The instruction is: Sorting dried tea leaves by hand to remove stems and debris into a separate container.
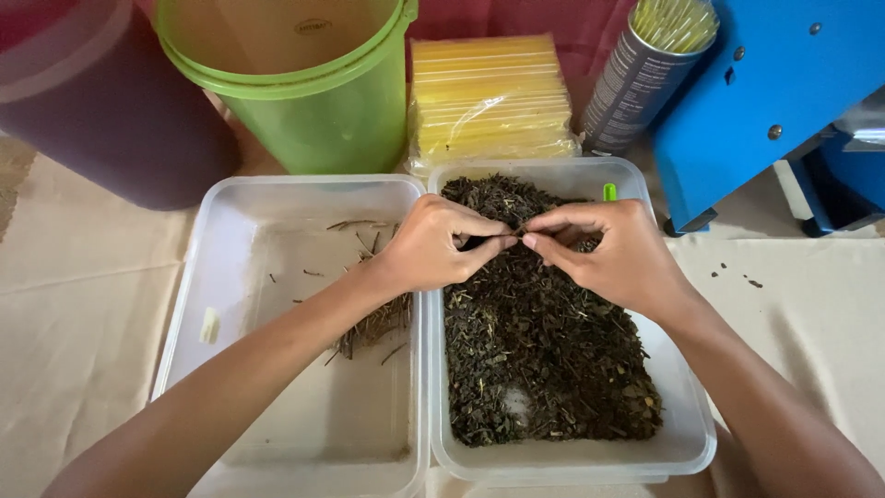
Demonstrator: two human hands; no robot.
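My left hand and my right hand meet fingertip to fingertip over the right clear plastic tub, pinching a small dark bit of dried leaf or stem between them. That tub is filled with dark dried leaves. The left clear tub holds only a small pile of thin brown stems near its right wall, under my left wrist. A green tip pokes out of the leaves at the far edge.
Behind the tubs stand a green bucket, a stack of yellow packets in clear wrap, a grey can of yellow sticks and a blue machine. A dark purple bin stands far left. Beige cloth covers the table.
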